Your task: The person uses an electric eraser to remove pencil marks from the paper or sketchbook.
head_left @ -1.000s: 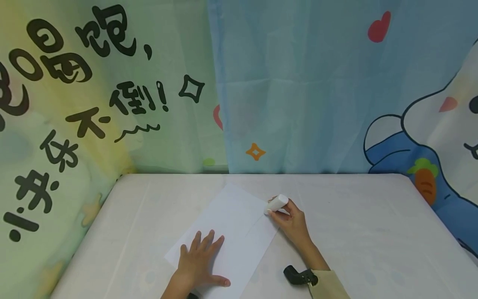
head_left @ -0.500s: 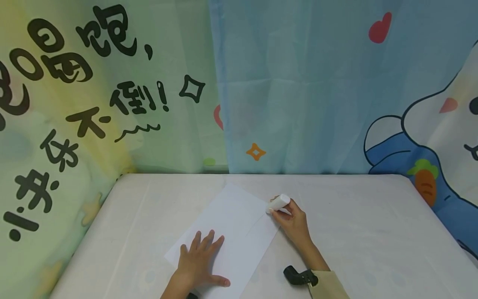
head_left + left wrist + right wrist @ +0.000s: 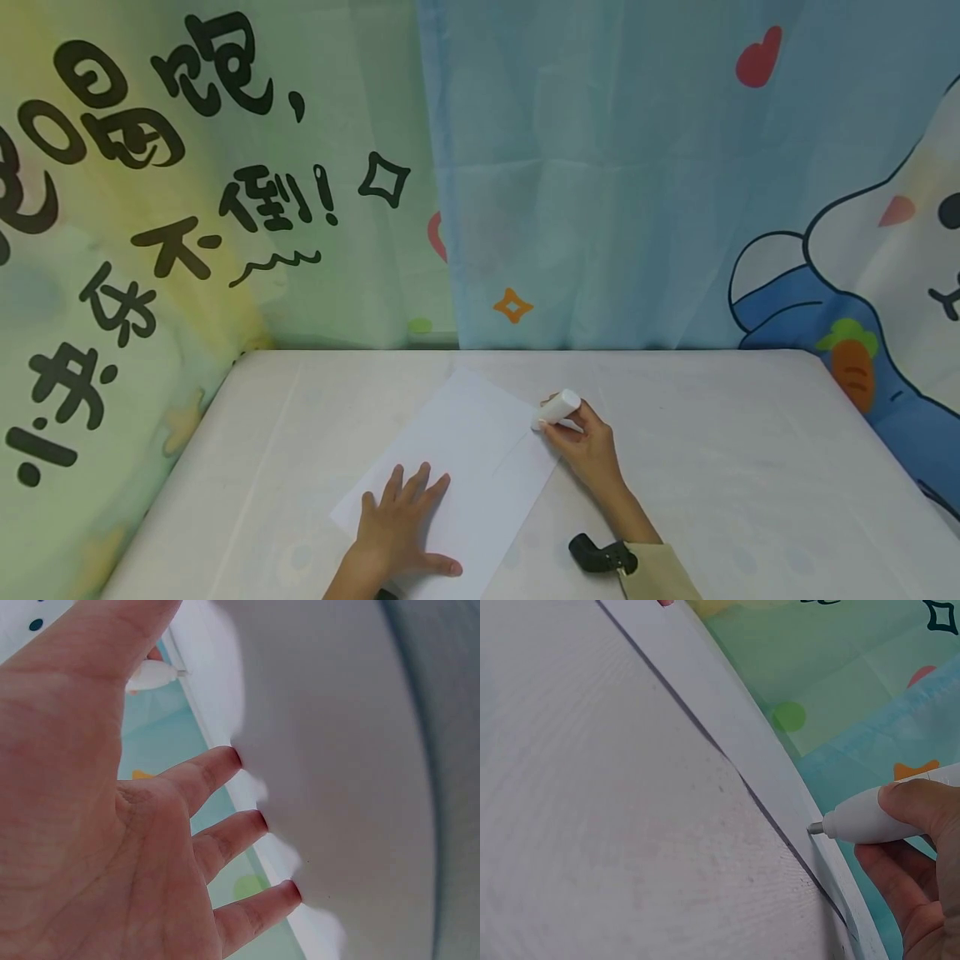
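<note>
A white sheet of paper [image 3: 457,417] lies at a slant on the table. My left hand [image 3: 401,533] presses on its near left part with fingers spread; in the left wrist view several fingertips [image 3: 259,819] touch the sheet. My right hand [image 3: 596,458] grips a white correction pen [image 3: 558,407], with a thick bottle-like body, near the sheet's right corner. The right wrist view shows the pen's narrow metal tip [image 3: 816,828] touching the paper or just above it; I cannot tell which. From the pen a faint curved line [image 3: 517,446] runs down-left across the paper.
A pale cloth covers the table [image 3: 697,467]. Behind it hangs a printed curtain [image 3: 570,208], blue and green, with a cartoon animal at right. A black device [image 3: 603,554] sits on my right wrist beside a beige sleeve [image 3: 660,571].
The correction pen shifts very slightly to the right and back again, still in my right hand. My left hand and the paper stay in place.
</note>
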Tool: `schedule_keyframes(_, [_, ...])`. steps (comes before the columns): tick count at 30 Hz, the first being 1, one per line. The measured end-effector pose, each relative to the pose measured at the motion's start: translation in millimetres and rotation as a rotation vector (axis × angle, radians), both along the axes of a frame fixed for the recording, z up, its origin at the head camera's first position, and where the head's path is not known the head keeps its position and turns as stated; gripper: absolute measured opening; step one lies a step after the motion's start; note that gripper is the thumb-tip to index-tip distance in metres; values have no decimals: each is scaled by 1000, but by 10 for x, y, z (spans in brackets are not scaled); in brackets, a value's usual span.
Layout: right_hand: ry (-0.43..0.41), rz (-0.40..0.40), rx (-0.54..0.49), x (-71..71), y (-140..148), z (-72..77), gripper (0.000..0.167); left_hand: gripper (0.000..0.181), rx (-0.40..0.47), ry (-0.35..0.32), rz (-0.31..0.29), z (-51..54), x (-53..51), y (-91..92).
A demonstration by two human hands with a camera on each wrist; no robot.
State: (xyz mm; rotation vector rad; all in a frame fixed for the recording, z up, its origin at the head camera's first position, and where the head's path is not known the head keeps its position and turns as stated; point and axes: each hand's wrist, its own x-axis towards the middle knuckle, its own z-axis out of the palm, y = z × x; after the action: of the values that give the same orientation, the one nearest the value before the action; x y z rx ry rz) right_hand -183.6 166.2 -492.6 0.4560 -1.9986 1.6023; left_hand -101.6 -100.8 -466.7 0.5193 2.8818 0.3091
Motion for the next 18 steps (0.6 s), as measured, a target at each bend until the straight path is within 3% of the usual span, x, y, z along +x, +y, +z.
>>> schedule_keyframes(5, [-11,31,-13,-83,48,-180,39,106,3,12,-4,-16,6,-10])
schedule_keyframes(9, [-20,38,-6,-91,57,-201,39,105,8,2,0,-17,3,-10])
schedule_keyframes(18, [-44,12,37,64,-35,114,38,106,-1,-6,0,-12,-4,-3])
